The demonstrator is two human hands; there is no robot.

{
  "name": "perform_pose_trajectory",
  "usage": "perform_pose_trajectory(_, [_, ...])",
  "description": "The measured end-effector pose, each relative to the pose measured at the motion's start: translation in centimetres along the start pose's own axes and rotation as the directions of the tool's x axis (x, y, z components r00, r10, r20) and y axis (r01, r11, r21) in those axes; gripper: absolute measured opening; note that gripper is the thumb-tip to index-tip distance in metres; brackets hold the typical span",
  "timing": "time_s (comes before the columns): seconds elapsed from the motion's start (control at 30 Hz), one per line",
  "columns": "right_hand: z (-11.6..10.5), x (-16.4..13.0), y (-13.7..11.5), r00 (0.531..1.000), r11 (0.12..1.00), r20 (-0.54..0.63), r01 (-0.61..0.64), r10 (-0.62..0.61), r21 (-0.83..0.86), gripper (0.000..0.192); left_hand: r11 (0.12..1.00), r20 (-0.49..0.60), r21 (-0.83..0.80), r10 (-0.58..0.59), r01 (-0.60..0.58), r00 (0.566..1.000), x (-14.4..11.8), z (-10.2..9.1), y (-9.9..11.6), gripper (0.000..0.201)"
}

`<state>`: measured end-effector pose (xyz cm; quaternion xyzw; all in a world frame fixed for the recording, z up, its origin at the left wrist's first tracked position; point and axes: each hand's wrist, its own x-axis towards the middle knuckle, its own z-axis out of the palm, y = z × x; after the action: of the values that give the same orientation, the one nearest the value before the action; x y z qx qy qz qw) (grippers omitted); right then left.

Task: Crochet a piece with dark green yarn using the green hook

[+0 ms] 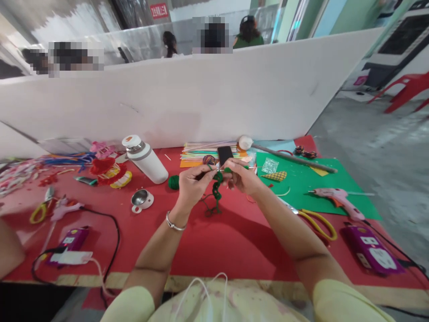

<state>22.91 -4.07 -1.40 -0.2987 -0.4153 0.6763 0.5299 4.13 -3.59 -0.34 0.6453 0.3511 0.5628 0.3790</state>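
I see both hands raised over the red table (pixel 208 241). Left hand (pixel 192 183) fingers pinched shut on the top of a green twisted pipe cleaner (pixel 216 192), which hangs down with its lower end near the tabletop. Right hand (pixel 239 175) closed on the same piece, possibly on a thin wire too; too small to tell. White bottle (pixel 145 159) lies left; yellow scissors (pixel 318 222) right
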Motion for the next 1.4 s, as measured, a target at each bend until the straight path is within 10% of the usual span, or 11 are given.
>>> perform_pose_trajectory(0.17, [1.0,0.0,0.7,1.000,0.999,0.003,-0.031,0.031,0.007,0.045,0.995,0.024,0.052,0.083,-0.084,0.996,0.0,-0.2,0.0,0.012])
perform_pose_trajectory(0.5, [1.9,-0.4,1.6,0.914,0.929,-0.209,0.304,-0.347,-0.209,0.046,0.917,0.065,-0.357,-0.167,0.179,0.984,0.8,0.1,-0.5,0.038])
perform_pose_trajectory(0.9, [2.9,-1.4,1.5,0.861,0.766,-0.167,0.318,-0.480,-0.559,0.040,0.993,-0.030,0.110,0.051,-0.048,0.998,-0.1,0.1,0.6,0.037])
perform_pose_trajectory(1.07, [2.6,-1.3,3.0,0.759,0.703,-0.176,0.453,-0.627,-0.548,0.038,0.936,0.116,-0.245,-0.232,0.254,0.966,0.5,-0.1,0.6,0.050])
perform_pose_trajectory(1.2, [1.0,0.2,3.4,0.908,0.907,-0.163,0.341,-0.386,-0.247,0.058,0.716,0.425,-0.391,-0.417,0.579,0.803,1.5,-1.6,0.5,0.056])
perform_pose_trajectory(1.4, [-1.1,1.4,2.4,0.998,0.997,0.019,0.058,-0.057,-0.057,0.053,0.719,0.490,-0.341,-0.414,0.605,0.767,1.9,-2.7,0.4,0.049])
